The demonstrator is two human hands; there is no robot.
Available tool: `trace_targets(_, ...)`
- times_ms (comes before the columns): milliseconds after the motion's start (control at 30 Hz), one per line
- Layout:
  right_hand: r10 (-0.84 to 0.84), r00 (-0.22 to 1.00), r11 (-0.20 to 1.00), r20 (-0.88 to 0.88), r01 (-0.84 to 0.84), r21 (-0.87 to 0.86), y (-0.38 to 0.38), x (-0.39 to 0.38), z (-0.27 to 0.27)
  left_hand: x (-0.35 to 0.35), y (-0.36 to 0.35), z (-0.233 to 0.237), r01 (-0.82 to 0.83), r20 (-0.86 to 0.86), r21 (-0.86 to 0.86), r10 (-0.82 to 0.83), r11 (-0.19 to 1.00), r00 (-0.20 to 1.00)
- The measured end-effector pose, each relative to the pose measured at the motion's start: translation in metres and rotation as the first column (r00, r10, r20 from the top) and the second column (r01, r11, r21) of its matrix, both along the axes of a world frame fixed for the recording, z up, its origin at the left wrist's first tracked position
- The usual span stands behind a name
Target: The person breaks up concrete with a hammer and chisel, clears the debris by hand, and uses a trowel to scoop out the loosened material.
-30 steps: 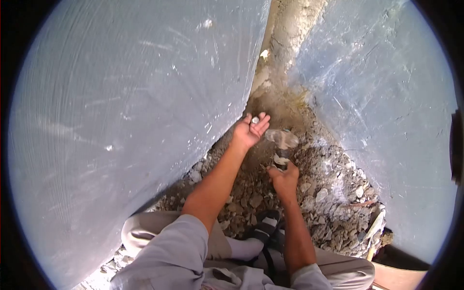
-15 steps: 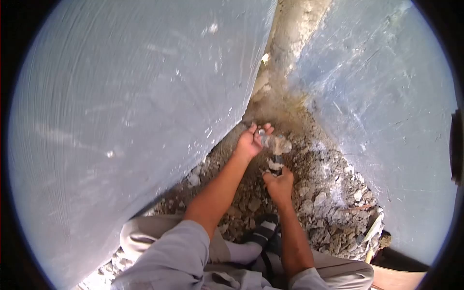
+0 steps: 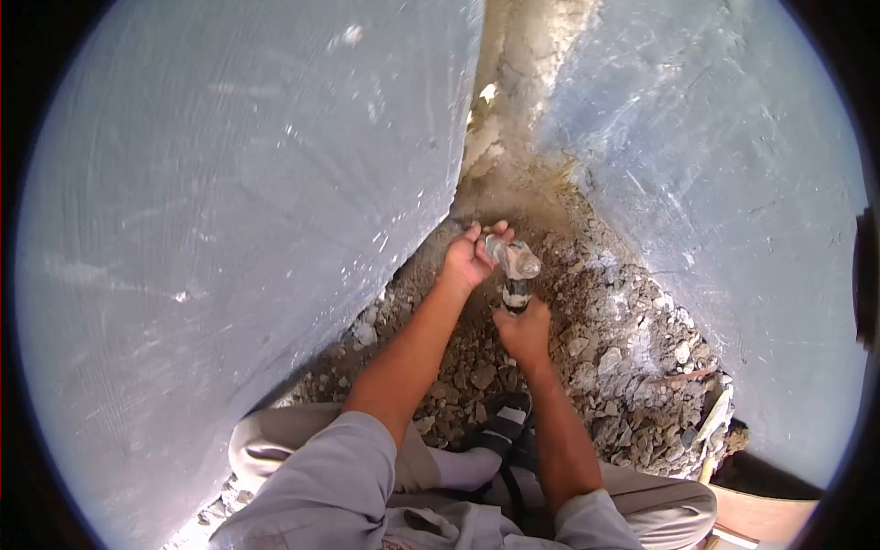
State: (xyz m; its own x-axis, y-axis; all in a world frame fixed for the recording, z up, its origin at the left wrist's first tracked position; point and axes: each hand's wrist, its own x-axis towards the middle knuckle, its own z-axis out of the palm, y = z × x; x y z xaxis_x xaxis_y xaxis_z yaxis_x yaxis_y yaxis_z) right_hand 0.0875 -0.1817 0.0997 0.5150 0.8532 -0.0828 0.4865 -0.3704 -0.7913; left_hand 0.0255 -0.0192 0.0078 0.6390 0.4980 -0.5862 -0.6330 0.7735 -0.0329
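Observation:
My right hand (image 3: 527, 330) is closed round the dark handle of a dusty hammer-like tool (image 3: 521, 263), whose pale metal head lies just beyond the fist. My left hand (image 3: 471, 258) is up against the left end of that head, its fingers curled and partly apart. Whether something small sits between the left fingers and the head cannot be made out. Both hands are above broken rubble (image 3: 467, 371), near the corner where the walls come together.
A large grey wall (image 3: 247, 202) rises on the left and another grey wall (image 3: 733, 211) on the right. Between them runs a rough, pale corner strip (image 3: 513, 82). A sandalled foot (image 3: 500, 431) rests below the hands. A curved tan rim (image 3: 765, 515) shows at lower right.
The tool's head looks sharper and has shifted slightly left and turned. Both hands have moved a little up in the view, and the walls have shifted left with the camera.

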Motion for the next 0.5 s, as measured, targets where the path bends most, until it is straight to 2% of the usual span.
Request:
trace_targets(67, -0.073, 0.966, 0.997, -0.25, 0.076, 0.0, -0.005, 0.0, 0.006, -0.004, -0.004, -0.004, 0.057, -0.033, 0.037, -0.056, 0.998, 0.998)
trace_targets(100, -0.119, 0.921, 0.993, -0.371, 0.119, -0.022, -0.011, -0.003, 0.017, 0.001, -0.005, -0.008, 0.079, -0.149, -0.004, -0.079, 0.997, 0.986)
trace_targets(200, -0.157, 0.904, 0.987, -0.399, 0.155, -0.038, -0.024, 0.013, 0.025, 0.005, -0.022, -0.009, 0.326, -0.373, 0.091, -0.272, 0.941, 0.887)
trace_targets(233, -0.15, 0.909, 0.985, -0.388, 0.173, 0.023, -0.025, 0.016, 0.027, 0.004, -0.03, -0.003, 0.382, -0.451, 0.086, -0.306, 0.92, 0.839)
trace_targets(333, -0.182, 0.872, 0.971, -0.454, 0.233, 0.058, -0.028, 0.026, 0.027, 0.011, -0.031, -0.003, 0.372, -0.452, 0.067, -0.304, 0.926, 0.838)
trace_targets(500, -0.244, 0.832, 0.961, -0.498, 0.277, -0.007, -0.027, 0.029, 0.043, 0.009, -0.025, -0.015, 0.169, -0.391, -0.024, -0.165, 0.985, 0.905)
